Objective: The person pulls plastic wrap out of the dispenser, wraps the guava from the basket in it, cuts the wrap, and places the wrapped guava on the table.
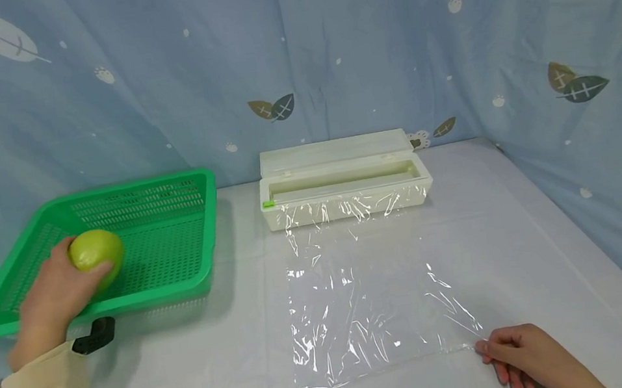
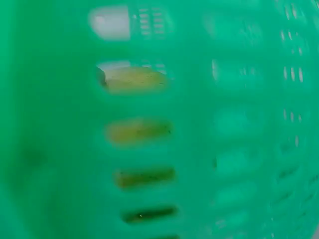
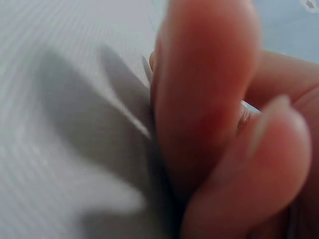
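Fruit [image 1: 95,248], round and green, sits in the left hand [image 1: 57,283] over at nine o'clock. The fingers and thumb curl round it. It is inside or just above the near part of the green basket [image 1: 211,233]; I cannot tell if it touches the bottom. Its skin looks smooth and shiny, so it could slip away if the grip is loose. The wrist is close to the rim, so a bump could push the basket.

At the film's four o'clock corner, the right hand [image 1: 527,354] pinches the clear film [image 1: 349,307] between thumb and finger. The film runs up to the white box [image 1: 337,165] at its twelve o'clock end. The seven o'clock corner has nobody holding it, so it could fold and stick to itself. A hard one-sided pull could rip it crooked or drag the box across the tabletop [image 1: 204,372].
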`<state>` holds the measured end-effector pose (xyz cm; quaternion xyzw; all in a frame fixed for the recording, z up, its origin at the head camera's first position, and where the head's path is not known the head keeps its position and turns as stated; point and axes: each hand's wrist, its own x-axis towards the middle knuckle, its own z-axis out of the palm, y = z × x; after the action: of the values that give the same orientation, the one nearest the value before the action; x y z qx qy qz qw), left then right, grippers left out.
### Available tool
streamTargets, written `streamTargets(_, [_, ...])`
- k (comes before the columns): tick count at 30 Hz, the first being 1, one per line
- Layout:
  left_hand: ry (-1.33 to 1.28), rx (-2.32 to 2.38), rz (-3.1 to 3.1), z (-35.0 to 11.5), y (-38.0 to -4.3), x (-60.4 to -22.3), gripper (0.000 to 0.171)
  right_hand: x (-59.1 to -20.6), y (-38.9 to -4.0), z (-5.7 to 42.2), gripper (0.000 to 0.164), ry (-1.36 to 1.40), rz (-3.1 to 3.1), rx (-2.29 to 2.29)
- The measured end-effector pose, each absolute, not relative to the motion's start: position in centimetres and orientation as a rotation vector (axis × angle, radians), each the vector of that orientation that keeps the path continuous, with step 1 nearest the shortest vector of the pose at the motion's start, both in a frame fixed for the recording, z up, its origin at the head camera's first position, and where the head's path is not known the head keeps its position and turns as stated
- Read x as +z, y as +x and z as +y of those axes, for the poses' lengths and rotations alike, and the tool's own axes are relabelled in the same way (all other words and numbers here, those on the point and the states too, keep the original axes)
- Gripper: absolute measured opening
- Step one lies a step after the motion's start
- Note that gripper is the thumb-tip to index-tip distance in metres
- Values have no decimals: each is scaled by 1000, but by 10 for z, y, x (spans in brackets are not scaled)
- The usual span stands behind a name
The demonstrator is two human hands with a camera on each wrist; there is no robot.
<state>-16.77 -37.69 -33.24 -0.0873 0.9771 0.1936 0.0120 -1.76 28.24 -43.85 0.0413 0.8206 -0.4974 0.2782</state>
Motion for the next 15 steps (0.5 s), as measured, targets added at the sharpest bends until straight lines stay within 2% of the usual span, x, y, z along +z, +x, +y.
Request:
streamTargets(9, [-272,807,3107,-348,-155,-314,85,-439,-18,283,40,102,2184,-1336])
streamTargets(15, [-175,885,3144,-315,-148,-296,82,-441,-18,285,40,86,2181,-1339])
